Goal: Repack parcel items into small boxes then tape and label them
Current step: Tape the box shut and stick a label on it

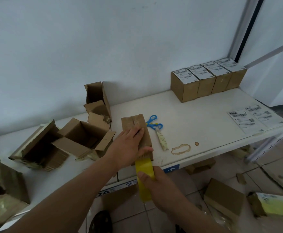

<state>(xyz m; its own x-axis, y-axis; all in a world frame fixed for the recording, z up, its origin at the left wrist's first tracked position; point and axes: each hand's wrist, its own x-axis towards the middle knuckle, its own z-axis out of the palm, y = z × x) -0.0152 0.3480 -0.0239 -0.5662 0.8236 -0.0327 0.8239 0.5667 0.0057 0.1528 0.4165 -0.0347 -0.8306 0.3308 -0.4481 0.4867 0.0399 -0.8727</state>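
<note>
A small brown cardboard box [136, 122] stands closed near the front edge of the white table [196, 121]. My left hand [127, 147] lies flat on its top, fingers straight, thumb against the near side. My right hand [157, 187] grips a roll of yellow tape [145, 175] just below the table edge; a strip of tape runs from the roll up to the box's near face.
Blue-handled scissors [154, 123] lie right of the box. Several labelled boxes [204, 81] stand in a row at the back right. Label sheets [253, 119] lie at the right edge. Opened, torn cartons [80, 140] sit at left. Boxes litter the floor [224, 197].
</note>
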